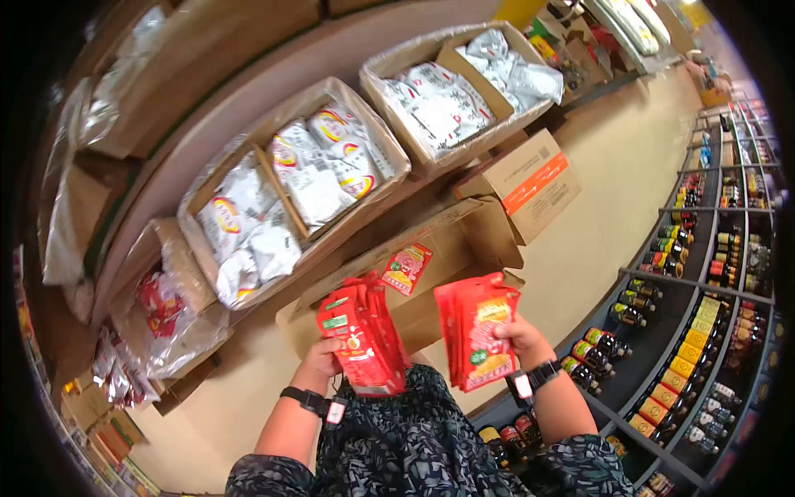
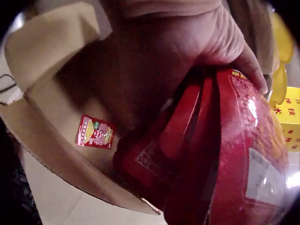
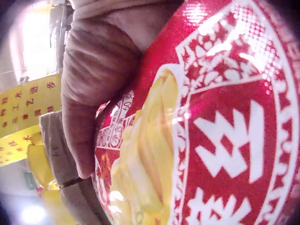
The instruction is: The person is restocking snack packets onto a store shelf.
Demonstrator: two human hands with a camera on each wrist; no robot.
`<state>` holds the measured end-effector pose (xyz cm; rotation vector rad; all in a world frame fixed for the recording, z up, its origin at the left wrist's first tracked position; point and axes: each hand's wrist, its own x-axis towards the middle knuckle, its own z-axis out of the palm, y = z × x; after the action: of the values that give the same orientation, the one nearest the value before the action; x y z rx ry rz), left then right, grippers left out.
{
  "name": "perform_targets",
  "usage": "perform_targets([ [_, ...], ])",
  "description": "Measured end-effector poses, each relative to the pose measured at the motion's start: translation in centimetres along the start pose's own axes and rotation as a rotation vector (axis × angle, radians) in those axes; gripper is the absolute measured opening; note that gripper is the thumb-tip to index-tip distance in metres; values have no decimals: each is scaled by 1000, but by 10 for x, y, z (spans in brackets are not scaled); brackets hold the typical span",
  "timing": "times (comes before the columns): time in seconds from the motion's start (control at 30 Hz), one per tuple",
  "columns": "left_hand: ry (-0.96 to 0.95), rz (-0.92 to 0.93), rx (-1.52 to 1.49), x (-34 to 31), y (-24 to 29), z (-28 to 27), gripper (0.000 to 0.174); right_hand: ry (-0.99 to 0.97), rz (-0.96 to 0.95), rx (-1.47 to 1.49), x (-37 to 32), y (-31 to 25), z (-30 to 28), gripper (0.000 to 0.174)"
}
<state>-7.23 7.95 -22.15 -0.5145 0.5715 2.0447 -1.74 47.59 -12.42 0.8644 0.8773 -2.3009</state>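
Each hand holds a bunch of flat red food packets in the head view. My left hand (image 1: pixel 323 360) grips the left bunch of red packets (image 1: pixel 358 344) by its outer side, thumb on the front packet. The left wrist view shows several of those packets fanned out below the palm. My right hand (image 1: pixel 523 340) grips the other bunch of red packets (image 1: pixel 476 335), thumb across a yellow picture on the front; its other fingers are hidden behind. Both bunches are over an open cardboard box (image 1: pixel 484 236), where a single red packet (image 1: pixel 407 267) lies.
Beyond the box, cartons (image 1: pixel 396 170) of white packets stand in a row. A smaller carton (image 1: pixel 132 319) with red packets is at left. Behind the box is a brown carton (image 1: pixel 542 186) with an orange stripe. Shelves (image 1: pixel 654 311) of bottles curve along the right.
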Motion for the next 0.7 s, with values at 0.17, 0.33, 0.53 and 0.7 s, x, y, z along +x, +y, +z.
perform_targets([
  [0.17, -3, 220, -17, -114, 38, 50, 69, -54, 25, -133, -56, -30, 42, 67],
  [0.33, 11, 466, 17, -194, 26, 87, 83, -106, 71, -215, -52, -37, 109, 56],
  [0.53, 76, 643, -85, -206, -15, 81, 90, 72, 188, 17, 38, 29, 138, 31],
  [0.7, 89, 602, -171, -216, -19, 61, 87, 592, 44, 17, 182, 78, 51, 33],
])
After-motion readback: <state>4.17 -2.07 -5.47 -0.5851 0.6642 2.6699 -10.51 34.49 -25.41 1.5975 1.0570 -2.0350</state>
